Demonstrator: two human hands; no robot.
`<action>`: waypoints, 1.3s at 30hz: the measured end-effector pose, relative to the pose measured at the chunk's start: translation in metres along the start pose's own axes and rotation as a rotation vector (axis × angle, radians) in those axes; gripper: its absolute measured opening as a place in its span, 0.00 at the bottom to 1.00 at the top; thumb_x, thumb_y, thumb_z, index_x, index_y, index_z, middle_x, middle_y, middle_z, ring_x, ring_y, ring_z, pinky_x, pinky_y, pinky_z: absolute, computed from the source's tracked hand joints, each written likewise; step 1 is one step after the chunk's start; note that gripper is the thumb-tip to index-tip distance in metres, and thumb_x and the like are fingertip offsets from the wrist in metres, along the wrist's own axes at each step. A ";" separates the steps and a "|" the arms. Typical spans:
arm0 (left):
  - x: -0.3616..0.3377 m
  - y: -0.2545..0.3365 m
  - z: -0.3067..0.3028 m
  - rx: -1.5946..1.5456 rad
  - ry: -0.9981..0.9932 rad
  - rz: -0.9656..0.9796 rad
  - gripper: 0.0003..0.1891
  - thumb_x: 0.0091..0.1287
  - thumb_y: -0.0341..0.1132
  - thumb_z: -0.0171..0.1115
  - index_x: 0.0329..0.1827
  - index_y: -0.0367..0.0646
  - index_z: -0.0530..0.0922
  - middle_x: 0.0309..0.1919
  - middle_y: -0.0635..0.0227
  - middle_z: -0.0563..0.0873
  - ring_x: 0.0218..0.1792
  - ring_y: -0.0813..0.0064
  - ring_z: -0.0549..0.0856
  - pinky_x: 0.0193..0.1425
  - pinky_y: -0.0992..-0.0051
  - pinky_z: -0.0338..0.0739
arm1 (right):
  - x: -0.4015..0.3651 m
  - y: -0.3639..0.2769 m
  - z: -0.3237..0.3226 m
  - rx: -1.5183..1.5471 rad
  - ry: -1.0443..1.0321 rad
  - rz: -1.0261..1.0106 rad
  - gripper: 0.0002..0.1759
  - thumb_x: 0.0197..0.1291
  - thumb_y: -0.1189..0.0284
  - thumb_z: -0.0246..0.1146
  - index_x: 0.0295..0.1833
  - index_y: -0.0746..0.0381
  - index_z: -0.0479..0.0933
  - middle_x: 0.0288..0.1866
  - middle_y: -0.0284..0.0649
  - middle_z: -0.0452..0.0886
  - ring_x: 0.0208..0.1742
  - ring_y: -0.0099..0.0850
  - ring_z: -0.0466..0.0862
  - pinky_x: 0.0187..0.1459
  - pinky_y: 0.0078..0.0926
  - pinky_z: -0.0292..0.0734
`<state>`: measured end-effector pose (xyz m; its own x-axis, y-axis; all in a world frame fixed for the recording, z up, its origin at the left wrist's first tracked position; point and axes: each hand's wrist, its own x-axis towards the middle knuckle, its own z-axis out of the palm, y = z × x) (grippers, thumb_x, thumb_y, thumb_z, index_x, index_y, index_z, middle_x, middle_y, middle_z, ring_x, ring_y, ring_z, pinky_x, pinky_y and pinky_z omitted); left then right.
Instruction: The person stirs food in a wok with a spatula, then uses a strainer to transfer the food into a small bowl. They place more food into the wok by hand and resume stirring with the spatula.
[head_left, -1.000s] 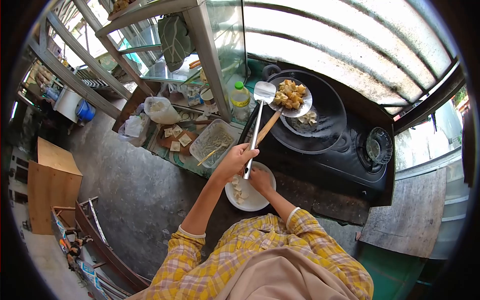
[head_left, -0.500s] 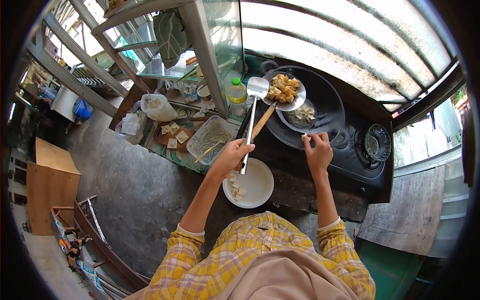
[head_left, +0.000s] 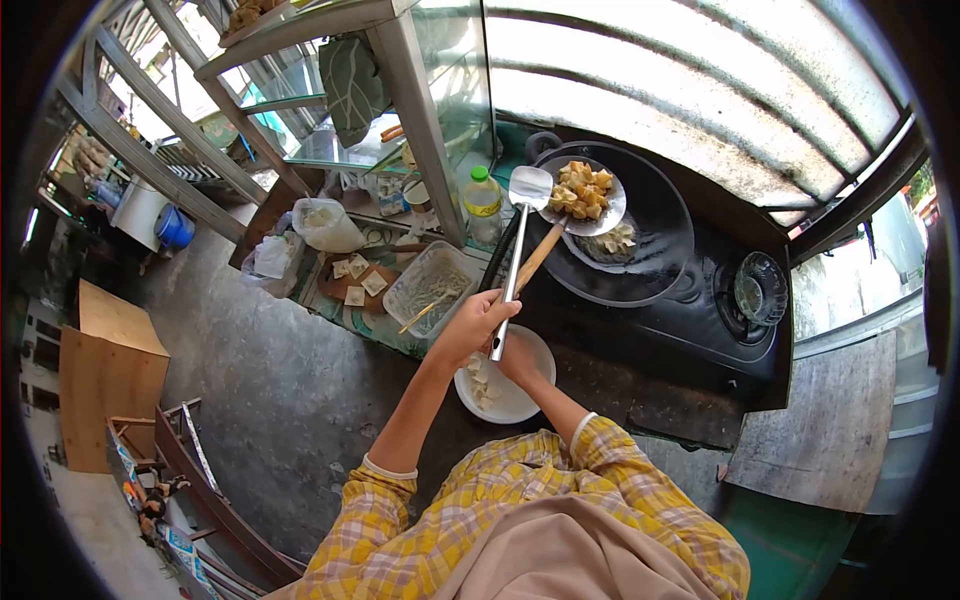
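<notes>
The left hand grips spatula and skimmer. Browned pieces, one o'clock, look done; wok pieces and six-o'clock bowl pieces don't. Right hand: fingers hidden, cannot tell.

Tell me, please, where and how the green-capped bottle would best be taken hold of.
I would grip the bottle around its rounded body, below the green cap, coming from the side nearest the person: it stands upright, with the cabinet post close on its left and the metal spatula to its right.

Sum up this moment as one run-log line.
left hand: holding spatula, skimmer; right hand: at white bowl; skimmer: browned pieces; wok: pale pieces
</notes>
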<state>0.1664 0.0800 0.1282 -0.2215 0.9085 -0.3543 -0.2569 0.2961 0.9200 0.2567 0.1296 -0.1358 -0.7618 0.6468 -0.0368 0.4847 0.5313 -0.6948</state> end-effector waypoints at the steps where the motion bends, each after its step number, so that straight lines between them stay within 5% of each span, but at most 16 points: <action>1: -0.001 -0.001 0.000 0.017 0.000 0.007 0.11 0.65 0.43 0.58 0.35 0.44 0.74 0.14 0.83 0.69 0.10 0.94 0.62 0.11 0.89 0.53 | -0.001 -0.005 -0.008 0.058 -0.026 0.022 0.10 0.53 0.65 0.61 0.37 0.58 0.80 0.38 0.42 0.77 0.38 0.43 0.81 0.39 0.40 0.77; 7: -0.010 0.004 -0.001 -0.038 0.001 -0.026 0.11 0.64 0.43 0.58 0.33 0.45 0.73 0.14 0.84 0.69 0.10 0.94 0.62 0.11 0.89 0.52 | -0.017 -0.042 -0.067 0.007 0.150 -0.180 0.08 0.50 0.64 0.63 0.30 0.57 0.80 0.31 0.39 0.78 0.32 0.41 0.81 0.33 0.38 0.76; 12: -0.005 0.002 -0.010 -0.010 -0.003 -0.040 0.10 0.65 0.40 0.58 0.36 0.43 0.72 0.14 0.82 0.66 0.10 0.92 0.64 0.11 0.86 0.60 | -0.021 -0.074 -0.199 -0.013 0.544 -0.013 0.06 0.49 0.67 0.64 0.27 0.57 0.79 0.21 0.36 0.75 0.21 0.35 0.78 0.24 0.34 0.71; 19: 0.003 0.003 -0.012 0.021 0.013 -0.026 0.12 0.64 0.43 0.59 0.40 0.43 0.76 0.13 0.83 0.70 0.09 0.93 0.62 0.10 0.88 0.53 | 0.037 -0.044 -0.243 -0.213 0.480 0.177 0.10 0.53 0.63 0.62 0.36 0.57 0.82 0.25 0.39 0.82 0.29 0.40 0.82 0.32 0.35 0.76; 24: 0.005 0.006 -0.012 0.001 0.017 -0.019 0.11 0.64 0.43 0.59 0.37 0.43 0.75 0.14 0.82 0.71 0.09 0.94 0.64 0.10 0.89 0.53 | 0.008 -0.079 -0.234 -0.031 0.364 0.144 0.11 0.53 0.61 0.62 0.36 0.55 0.83 0.25 0.40 0.82 0.28 0.41 0.82 0.33 0.35 0.77; 30: 0.012 -0.002 -0.014 -0.012 0.016 -0.016 0.12 0.64 0.42 0.58 0.38 0.42 0.75 0.14 0.82 0.71 0.09 0.94 0.63 0.10 0.89 0.53 | -0.035 -0.066 -0.115 -0.121 -0.211 0.052 0.10 0.49 0.63 0.62 0.36 0.54 0.82 0.30 0.42 0.82 0.34 0.40 0.82 0.37 0.39 0.77; 34: 0.008 0.004 -0.012 0.015 0.016 -0.032 0.12 0.64 0.42 0.59 0.38 0.42 0.74 0.13 0.83 0.68 0.09 0.93 0.62 0.10 0.88 0.54 | -0.035 -0.028 -0.021 -0.093 -0.188 0.038 0.11 0.50 0.63 0.62 0.35 0.58 0.82 0.32 0.43 0.82 0.35 0.41 0.82 0.37 0.39 0.76; 39: 0.006 0.004 -0.012 0.008 0.012 -0.039 0.11 0.64 0.42 0.59 0.34 0.45 0.72 0.12 0.84 0.63 0.10 0.92 0.60 0.11 0.86 0.55 | -0.039 -0.027 -0.006 -0.015 -0.190 0.043 0.11 0.49 0.63 0.63 0.32 0.60 0.81 0.32 0.42 0.82 0.34 0.41 0.82 0.35 0.38 0.75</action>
<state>0.1525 0.0830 0.1276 -0.2227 0.8929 -0.3914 -0.2581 0.3331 0.9069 0.2759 0.0933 -0.1114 -0.8070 0.5550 -0.2017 0.5236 0.5145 -0.6791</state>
